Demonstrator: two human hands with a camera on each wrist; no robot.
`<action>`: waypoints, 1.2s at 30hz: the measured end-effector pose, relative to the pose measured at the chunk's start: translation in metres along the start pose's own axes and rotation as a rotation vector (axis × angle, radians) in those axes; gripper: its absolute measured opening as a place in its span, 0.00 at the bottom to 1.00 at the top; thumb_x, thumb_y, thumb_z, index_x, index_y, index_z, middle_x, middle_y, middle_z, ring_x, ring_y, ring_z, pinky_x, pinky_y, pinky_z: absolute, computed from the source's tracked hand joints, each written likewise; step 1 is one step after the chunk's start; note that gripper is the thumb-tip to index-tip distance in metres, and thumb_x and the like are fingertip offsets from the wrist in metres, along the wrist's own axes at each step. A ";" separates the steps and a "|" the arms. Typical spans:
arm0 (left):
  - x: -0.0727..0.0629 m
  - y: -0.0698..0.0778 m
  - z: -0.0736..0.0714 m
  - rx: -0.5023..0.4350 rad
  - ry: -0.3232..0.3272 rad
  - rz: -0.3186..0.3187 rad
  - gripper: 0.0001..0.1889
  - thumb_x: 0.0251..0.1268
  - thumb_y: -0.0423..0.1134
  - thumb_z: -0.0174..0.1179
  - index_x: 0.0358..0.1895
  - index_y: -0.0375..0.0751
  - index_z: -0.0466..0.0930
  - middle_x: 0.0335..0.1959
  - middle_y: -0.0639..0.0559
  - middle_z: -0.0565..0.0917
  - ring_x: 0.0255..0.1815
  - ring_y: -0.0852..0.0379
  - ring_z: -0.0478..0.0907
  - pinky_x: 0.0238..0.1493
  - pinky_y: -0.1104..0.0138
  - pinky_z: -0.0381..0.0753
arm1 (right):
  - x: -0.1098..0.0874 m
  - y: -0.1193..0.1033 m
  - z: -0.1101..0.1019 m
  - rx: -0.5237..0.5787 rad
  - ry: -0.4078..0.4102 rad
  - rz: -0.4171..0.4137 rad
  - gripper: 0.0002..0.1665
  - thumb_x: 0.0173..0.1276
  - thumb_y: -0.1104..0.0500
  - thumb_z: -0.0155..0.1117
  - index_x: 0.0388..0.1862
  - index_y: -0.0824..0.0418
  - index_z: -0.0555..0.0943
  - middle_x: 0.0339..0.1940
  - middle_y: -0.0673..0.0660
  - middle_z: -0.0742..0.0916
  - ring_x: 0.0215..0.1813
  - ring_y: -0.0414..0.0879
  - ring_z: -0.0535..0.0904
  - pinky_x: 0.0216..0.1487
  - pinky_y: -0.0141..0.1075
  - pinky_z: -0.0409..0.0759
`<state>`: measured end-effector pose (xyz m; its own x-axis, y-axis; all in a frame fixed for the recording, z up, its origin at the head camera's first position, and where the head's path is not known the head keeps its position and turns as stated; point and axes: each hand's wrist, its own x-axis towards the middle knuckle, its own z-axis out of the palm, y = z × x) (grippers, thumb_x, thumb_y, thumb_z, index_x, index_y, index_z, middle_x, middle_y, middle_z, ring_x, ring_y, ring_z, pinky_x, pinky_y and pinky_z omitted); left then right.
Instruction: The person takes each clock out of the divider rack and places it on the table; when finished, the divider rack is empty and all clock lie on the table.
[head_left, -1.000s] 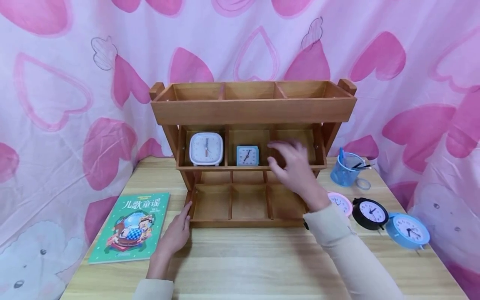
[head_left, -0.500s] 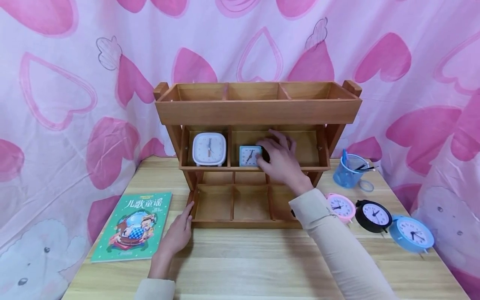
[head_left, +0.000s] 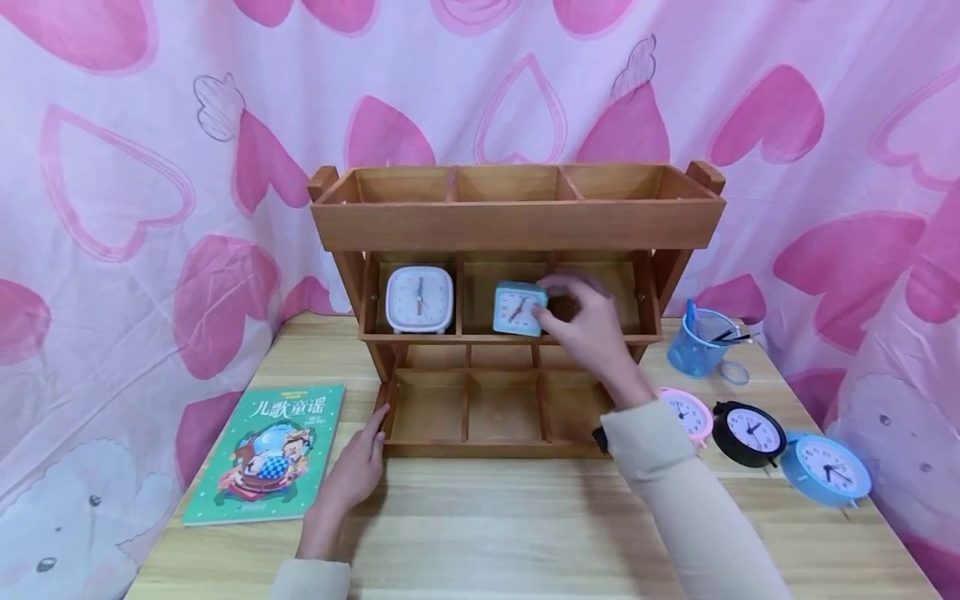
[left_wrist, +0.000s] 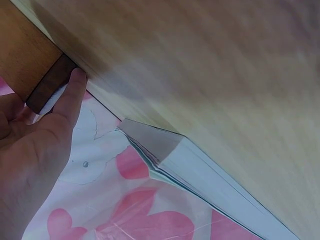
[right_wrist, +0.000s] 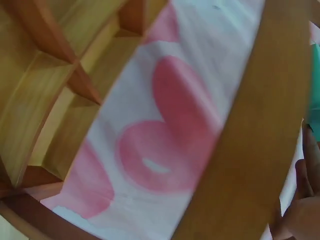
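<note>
A small teal square alarm clock (head_left: 517,310) is pinched at its right side by my right hand (head_left: 588,329). The clock tilts slightly within the middle compartment of the wooden shelf's (head_left: 517,225) second tier. Part of the same teal clock (right_wrist: 316,85) shows at the right wrist view's edge, above the fingers of my right hand (right_wrist: 304,205). A larger white square alarm clock (head_left: 420,300) stands in the compartment to the left. My left hand (head_left: 348,471) touches the left side of the bottom tier with fairly straight fingers; in the left wrist view a fingertip meets the wooden corner.
On the right of the table lie pink (head_left: 686,414), black (head_left: 748,433) and blue (head_left: 827,468) round alarm clocks. Behind them are a blue mesh pen cup (head_left: 697,346) and a tape roll (head_left: 733,372). A green book (head_left: 266,454) lies at the left. Heart-patterned cloth hangs behind.
My right hand has reached left to the teal clock, taken hold of it, and shifted it slightly up and right with a tilt. My left hand stays at the shelf's side.
</note>
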<state>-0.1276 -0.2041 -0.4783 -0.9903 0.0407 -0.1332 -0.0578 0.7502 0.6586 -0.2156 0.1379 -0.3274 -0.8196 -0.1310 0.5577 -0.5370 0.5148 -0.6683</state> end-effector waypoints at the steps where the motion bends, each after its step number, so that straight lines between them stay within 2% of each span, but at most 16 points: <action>1: 0.000 0.000 0.000 -0.002 0.003 0.004 0.27 0.82 0.39 0.36 0.80 0.45 0.50 0.72 0.28 0.64 0.72 0.31 0.61 0.70 0.39 0.64 | -0.007 -0.006 -0.007 0.034 0.021 0.008 0.18 0.64 0.59 0.71 0.52 0.60 0.82 0.48 0.57 0.86 0.54 0.49 0.76 0.60 0.43 0.70; 4: -0.001 0.000 0.001 -0.003 0.010 0.007 0.26 0.82 0.39 0.36 0.79 0.45 0.51 0.71 0.28 0.65 0.72 0.31 0.62 0.69 0.39 0.64 | -0.035 -0.006 -0.027 0.130 0.061 0.074 0.19 0.66 0.62 0.70 0.55 0.61 0.80 0.48 0.57 0.85 0.47 0.45 0.79 0.49 0.28 0.78; 6: -0.001 0.000 0.000 -0.001 0.013 0.003 0.26 0.82 0.39 0.37 0.79 0.45 0.51 0.71 0.28 0.65 0.72 0.31 0.62 0.69 0.39 0.64 | -0.057 0.000 -0.041 0.160 0.069 0.129 0.20 0.67 0.64 0.68 0.57 0.62 0.79 0.48 0.55 0.84 0.44 0.41 0.81 0.42 0.24 0.82; 7: -0.001 0.001 0.000 0.002 0.011 0.002 0.26 0.82 0.39 0.37 0.79 0.45 0.51 0.72 0.28 0.65 0.72 0.30 0.62 0.69 0.39 0.64 | -0.070 0.005 -0.048 0.159 0.082 0.159 0.20 0.67 0.65 0.68 0.57 0.64 0.79 0.48 0.54 0.84 0.44 0.39 0.82 0.42 0.24 0.82; 9: -0.002 0.001 0.000 0.014 0.012 0.003 0.26 0.82 0.38 0.37 0.79 0.44 0.51 0.71 0.27 0.65 0.71 0.30 0.63 0.68 0.39 0.65 | -0.096 0.026 -0.062 0.109 0.098 0.222 0.20 0.68 0.64 0.67 0.58 0.63 0.78 0.48 0.48 0.82 0.44 0.34 0.82 0.42 0.22 0.82; 12: -0.002 0.002 0.000 0.022 0.011 0.000 0.26 0.82 0.38 0.37 0.79 0.44 0.51 0.71 0.27 0.65 0.71 0.29 0.63 0.68 0.38 0.66 | -0.134 0.052 -0.085 -0.031 0.080 0.309 0.20 0.69 0.62 0.66 0.58 0.64 0.78 0.47 0.41 0.81 0.43 0.28 0.80 0.39 0.20 0.81; 14: 0.000 0.001 0.000 0.025 0.009 -0.007 0.27 0.82 0.39 0.36 0.80 0.45 0.50 0.71 0.27 0.65 0.71 0.30 0.63 0.68 0.38 0.66 | -0.155 0.069 -0.098 -0.120 0.044 0.361 0.19 0.69 0.61 0.67 0.57 0.65 0.79 0.46 0.43 0.82 0.41 0.26 0.78 0.38 0.18 0.79; 18: 0.002 0.002 0.001 0.028 0.001 -0.015 0.27 0.82 0.39 0.36 0.80 0.45 0.49 0.71 0.27 0.64 0.72 0.30 0.63 0.68 0.39 0.66 | -0.187 0.098 -0.117 -0.181 -0.108 0.473 0.19 0.68 0.62 0.67 0.56 0.69 0.79 0.44 0.59 0.85 0.39 0.26 0.77 0.36 0.22 0.80; 22: 0.002 0.001 0.002 0.021 0.002 -0.014 0.27 0.82 0.39 0.36 0.80 0.45 0.49 0.71 0.27 0.64 0.72 0.30 0.63 0.68 0.39 0.66 | -0.203 0.118 -0.127 -0.138 -0.272 0.614 0.26 0.71 0.60 0.64 0.62 0.74 0.74 0.46 0.65 0.84 0.39 0.31 0.78 0.36 0.29 0.84; 26: 0.001 0.003 0.001 0.014 0.004 -0.006 0.27 0.82 0.39 0.36 0.80 0.45 0.50 0.72 0.28 0.64 0.72 0.30 0.63 0.68 0.39 0.66 | -0.209 0.132 -0.132 -0.063 -0.367 0.733 0.29 0.74 0.59 0.60 0.67 0.75 0.68 0.47 0.65 0.84 0.38 0.39 0.81 0.36 0.34 0.86; 31: 0.000 0.002 0.001 0.014 0.004 -0.007 0.27 0.82 0.39 0.37 0.80 0.45 0.50 0.72 0.28 0.64 0.72 0.31 0.62 0.68 0.39 0.66 | -0.209 0.143 -0.135 -0.002 -0.423 0.789 0.31 0.74 0.61 0.57 0.69 0.78 0.66 0.46 0.65 0.85 0.39 0.41 0.83 0.38 0.35 0.87; 36: 0.000 0.003 0.000 0.013 0.004 -0.007 0.27 0.82 0.39 0.36 0.80 0.45 0.50 0.72 0.28 0.64 0.72 0.30 0.62 0.68 0.39 0.66 | -0.207 0.149 -0.138 -0.053 -0.470 0.802 0.30 0.75 0.57 0.58 0.68 0.75 0.68 0.47 0.63 0.85 0.41 0.43 0.81 0.38 0.34 0.86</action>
<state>-0.1274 -0.2021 -0.4765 -0.9904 0.0323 -0.1347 -0.0633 0.7592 0.6477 -0.0988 0.3585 -0.4746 -0.9446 -0.0428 -0.3253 0.2252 0.6366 -0.7376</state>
